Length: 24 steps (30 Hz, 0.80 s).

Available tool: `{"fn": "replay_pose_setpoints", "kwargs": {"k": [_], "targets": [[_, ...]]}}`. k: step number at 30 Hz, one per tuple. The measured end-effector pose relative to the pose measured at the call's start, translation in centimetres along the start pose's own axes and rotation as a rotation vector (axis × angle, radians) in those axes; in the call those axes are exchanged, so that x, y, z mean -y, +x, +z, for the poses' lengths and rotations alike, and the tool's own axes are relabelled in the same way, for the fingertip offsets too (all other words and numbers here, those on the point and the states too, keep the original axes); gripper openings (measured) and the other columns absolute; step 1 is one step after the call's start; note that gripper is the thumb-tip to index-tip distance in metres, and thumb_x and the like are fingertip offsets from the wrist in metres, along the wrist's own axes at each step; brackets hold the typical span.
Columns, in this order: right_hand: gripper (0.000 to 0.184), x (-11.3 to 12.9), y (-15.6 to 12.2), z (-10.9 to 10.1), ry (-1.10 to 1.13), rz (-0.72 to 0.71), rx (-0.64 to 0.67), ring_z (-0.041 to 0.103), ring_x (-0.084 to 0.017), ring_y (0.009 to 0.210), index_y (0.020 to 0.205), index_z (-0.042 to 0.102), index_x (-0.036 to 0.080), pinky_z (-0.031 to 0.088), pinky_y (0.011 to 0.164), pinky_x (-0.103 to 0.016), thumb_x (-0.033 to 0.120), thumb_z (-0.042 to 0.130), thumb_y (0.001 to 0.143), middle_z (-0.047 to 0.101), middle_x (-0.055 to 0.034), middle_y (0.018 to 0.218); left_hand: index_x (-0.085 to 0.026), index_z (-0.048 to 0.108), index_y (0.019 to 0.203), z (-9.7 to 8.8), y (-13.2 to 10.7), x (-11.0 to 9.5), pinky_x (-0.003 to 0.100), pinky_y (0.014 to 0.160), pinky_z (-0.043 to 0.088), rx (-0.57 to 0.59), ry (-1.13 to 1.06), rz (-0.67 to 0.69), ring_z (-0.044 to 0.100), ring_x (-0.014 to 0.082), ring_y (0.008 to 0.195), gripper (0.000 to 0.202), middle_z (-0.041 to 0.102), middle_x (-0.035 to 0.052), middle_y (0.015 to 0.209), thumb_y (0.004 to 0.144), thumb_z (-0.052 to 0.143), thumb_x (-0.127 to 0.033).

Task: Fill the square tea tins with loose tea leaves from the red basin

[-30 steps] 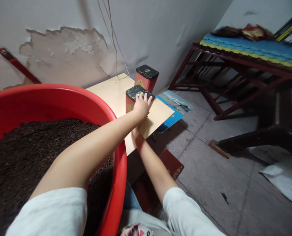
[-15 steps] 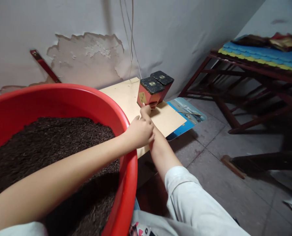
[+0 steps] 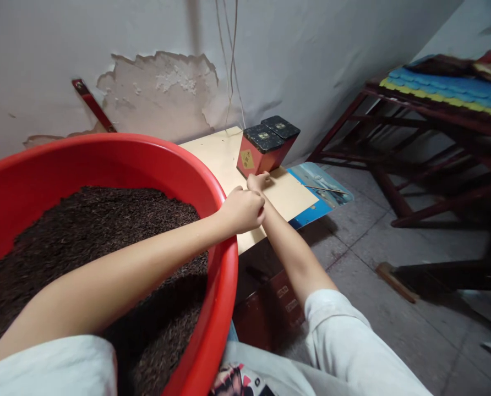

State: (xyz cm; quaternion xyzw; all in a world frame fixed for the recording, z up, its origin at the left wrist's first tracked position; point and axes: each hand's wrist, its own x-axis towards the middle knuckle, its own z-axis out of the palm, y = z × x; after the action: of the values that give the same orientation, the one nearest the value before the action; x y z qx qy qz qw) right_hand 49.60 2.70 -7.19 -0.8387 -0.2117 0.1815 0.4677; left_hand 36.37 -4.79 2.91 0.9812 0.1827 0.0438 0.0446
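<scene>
My left arm reaches across a big red basin point(image 3: 218, 190) filled with dark dried leaves point(image 3: 84, 231). My left hand point(image 3: 243, 209) is a closed fist over the basin's rim, with nothing seen in it, touching my right wrist. My right hand point(image 3: 257, 180) rests on a pale board point(image 3: 289, 193), just in front of a red tin with a dark lid point(image 3: 262, 149); its fingers are partly hidden. A second tin of the same kind point(image 3: 284, 130) stands against the first one, by the wall.
A blue printed sheet point(image 3: 322, 187) sticks out from under the board. A dark red box point(image 3: 278, 300) sits below it by my knees. A red wooden frame with a blue and yellow mat point(image 3: 435, 91) stands at the right. A wood strip point(image 3: 394, 281) lies on the tiled floor.
The nearer tin has slid back against the second tin. My left hand has come off its lid and drawn back into a fist. My right hand has pulled slightly away from the tin.
</scene>
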Motion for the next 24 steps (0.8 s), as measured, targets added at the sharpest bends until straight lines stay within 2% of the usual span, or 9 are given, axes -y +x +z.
{"fn": "replay_pose_setpoints", "kwargs": {"k": [3, 5, 7, 9, 12, 15, 17, 21, 24], "targets": [[0.038, 2.9, -2.7, -0.9, 0.11, -0.021, 0.018, 0.05, -0.019, 0.116, 0.126, 0.04, 0.012, 0.043, 0.094, -0.032, 0.016, 0.043, 0.088, 0.045, -0.0162, 0.13, -0.011, 0.066, 0.079, -0.3, -0.8, 0.2, 0.036, 0.072, 0.042, -0.167, 0.107, 0.151, 0.063, 0.0211, 0.073, 0.024, 0.068, 0.0095, 0.077, 0.084, 0.045, -0.019], [0.035, 5.5, -5.0, -1.9, 0.191, -0.123, 0.102, 0.053, -0.014, 0.112, 0.12, 0.04, 0.014, 0.044, 0.089, -0.024, 0.013, 0.038, 0.086, 0.05, -0.0121, 0.126, -0.013, 0.064, 0.075, -0.7, -2.4, 0.4, 0.035, 0.07, 0.04, -0.297, 0.206, 0.349, 0.061, 0.02, 0.071, 0.024, 0.067, 0.007, 0.074, 0.085, 0.043, -0.02], [0.027, 7.9, -7.8, -3.0, 0.284, -0.272, 0.232, 0.058, -0.009, 0.096, 0.11, 0.044, 0.018, 0.045, 0.081, -0.02, 0.013, 0.036, 0.085, 0.057, -0.0045, 0.114, -0.015, 0.06, 0.068, -1.4, -5.1, 0.6, 0.033, 0.067, 0.039, -0.408, 0.28, 0.525, 0.059, 0.0179, 0.065, 0.024, 0.064, 0.0038, 0.068, 0.085, 0.044, -0.018], [0.017, 9.8, -11.1, -3.9, 0.443, -0.535, 0.465, 0.058, -0.009, 0.083, 0.097, 0.047, 0.018, 0.045, 0.076, -0.022, 0.013, 0.039, 0.083, 0.059, -0.0028, 0.099, -0.017, 0.056, 0.063, -2.3, -8.8, 0.9, 0.031, 0.065, 0.038, -0.465, 0.313, 0.575, 0.055, 0.0156, 0.058, 0.025, 0.06, 0.001, 0.062, 0.085, 0.044, -0.015], [0.008, 10.9, -16.6, -4.4, 0.443, -0.813, 0.829, 0.053, -0.009, 0.073, 0.084, 0.05, 0.017, 0.044, 0.073, -0.023, 0.013, 0.045, 0.08, 0.057, 0.0001, 0.084, -0.018, 0.053, 0.061, -3.6, -14.9, 1.6, 0.03, 0.065, 0.039, -0.404, 0.337, 0.425, 0.051, 0.0142, 0.053, 0.026, 0.057, -0.0012, 0.058, 0.085, 0.045, -0.016], [0.006, 10.4, -21.5, -3.7, 0.2, -0.918, 1.183, 0.051, -0.009, 0.07, 0.082, 0.053, 0.015, 0.043, 0.07, -0.023, 0.012, 0.048, 0.081, 0.059, 0.0003, 0.08, -0.018, 0.053, 0.061, -5.1, -20.7, 2.8, 0.03, 0.065, 0.039, -0.343, 0.406, 0.196, 0.052, 0.014, 0.054, 0.028, 0.059, -0.0013, 0.058, 0.087, 0.044, -0.016], [0.006, 9.8, -24.0, -3.1, -0.011, -0.988, 1.354, 0.052, -0.01, 0.07, 0.084, 0.055, 0.014, 0.042, 0.069, -0.024, 0.014, 0.049, 0.083, 0.06, -0.0006, 0.08, -0.018, 0.055, 0.064, -6.2, -24.3, 3.6, 0.03, 0.067, 0.04, -0.324, 0.449, 0.055, 0.055, 0.0136, 0.057, 0.027, 0.062, -0.0011, 0.062, 0.088, 0.043, -0.016], [0.014, 9.6, -27.1, -1.9, -0.372, -1.192, 1.456, 0.057, -0.014, 0.079, 0.093, 0.06, 0.014, 0.043, 0.074, -0.028, 0.021, 0.049, 0.088, 0.065, -0.0053, 0.088, -0.018, 0.059, 0.069, -8.3, -31.8, 5.3, 0.029, 0.069, 0.041, -0.329, 0.532, -0.247, 0.059, 0.0128, 0.061, 0.028, 0.067, -0.0009, 0.068, 0.09, 0.042, -0.022], [0.017, 10.1, -28.8, -0.9, -0.532, -1.216, 1.456, 0.06, -0.017, 0.083, 0.097, 0.061, 0.014, 0.043, 0.075, -0.029, 0.022, 0.048, 0.089, 0.067, -0.0072, 0.093, -0.017, 0.061, 0.069, -9.3, -37.6, 7.1, 0.033, 0.071, 0.042, -0.358, 0.591, -0.591, 0.061, 0.016, 0.063, 0.031, 0.069, 0.0018, 0.07, 0.089, 0.04, -0.029]]}}
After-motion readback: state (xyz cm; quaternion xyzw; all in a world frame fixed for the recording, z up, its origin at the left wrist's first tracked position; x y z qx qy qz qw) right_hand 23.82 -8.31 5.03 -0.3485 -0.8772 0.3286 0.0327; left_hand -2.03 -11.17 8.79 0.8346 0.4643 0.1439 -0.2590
